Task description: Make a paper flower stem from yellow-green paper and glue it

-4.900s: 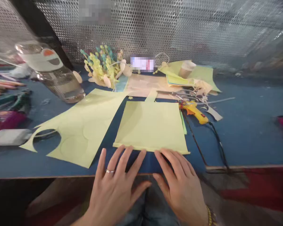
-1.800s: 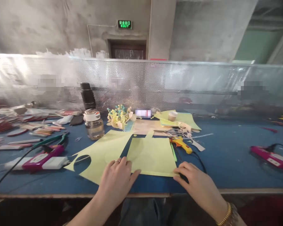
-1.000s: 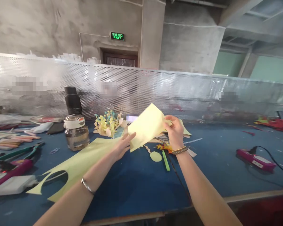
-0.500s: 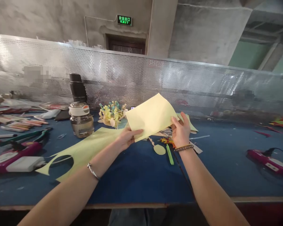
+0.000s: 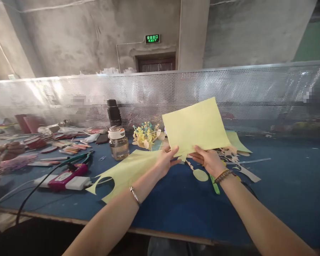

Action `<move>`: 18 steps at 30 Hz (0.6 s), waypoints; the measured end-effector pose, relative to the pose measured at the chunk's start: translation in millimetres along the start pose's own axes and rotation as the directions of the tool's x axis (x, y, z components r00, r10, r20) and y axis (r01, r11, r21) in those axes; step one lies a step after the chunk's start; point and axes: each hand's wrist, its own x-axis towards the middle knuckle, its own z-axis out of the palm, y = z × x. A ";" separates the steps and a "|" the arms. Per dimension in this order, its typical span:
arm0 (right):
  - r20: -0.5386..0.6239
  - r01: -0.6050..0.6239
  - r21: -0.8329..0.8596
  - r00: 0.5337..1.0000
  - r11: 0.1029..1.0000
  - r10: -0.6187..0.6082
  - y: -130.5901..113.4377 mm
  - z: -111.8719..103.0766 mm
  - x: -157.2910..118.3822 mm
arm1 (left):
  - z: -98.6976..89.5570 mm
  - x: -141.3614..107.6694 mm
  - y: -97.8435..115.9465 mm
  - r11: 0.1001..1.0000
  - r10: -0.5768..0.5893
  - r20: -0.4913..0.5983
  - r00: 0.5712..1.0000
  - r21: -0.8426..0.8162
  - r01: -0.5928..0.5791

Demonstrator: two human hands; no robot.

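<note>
A pale yellow sheet of paper (image 5: 196,126) is held up above the table, tilted toward me. My left hand (image 5: 167,160) pinches its lower left corner, the thumb in front. At the lower edge, my right hand (image 5: 209,160) grips the same sheet with the thumb on its face and fingers behind. Under my left forearm lies a larger yellow sheet (image 5: 134,169) with a round piece cut out. Below the hands, a yellow paper disc (image 5: 201,175) on a striped stick rests by a bright green cutter-like tool (image 5: 214,184), partly hidden by my right wrist.
A glass bottle (image 5: 119,144) and a bunch of yellow and blue craft flowers (image 5: 145,135) stand behind. To the left lie a magenta power strip (image 5: 68,176), with cords, and several pens (image 5: 74,147). Paper scraps (image 5: 246,172) lie at right. A perforated metal screen (image 5: 96,92) closes the back.
My right hand has shifted from the sheet's right edge to its lower edge. The sheet now stands more upright and faces me. The camera view has turned left.
</note>
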 end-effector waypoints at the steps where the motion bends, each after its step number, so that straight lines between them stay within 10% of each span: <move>1: -0.022 -0.003 0.038 1.000 0.999 0.004 1.3 0.7 0.6 | 1.7 -1.3 -1.7 1.000 -0.004 0.002 1.000 0.016 0.004; 18: 0.092 -0.107 0.015 0.990 0.994 0.105 22.2 24.0 -11.4 | 13.0 -4.0 -22.0 0.990 0.034 -0.060 0.998 0.142 -0.025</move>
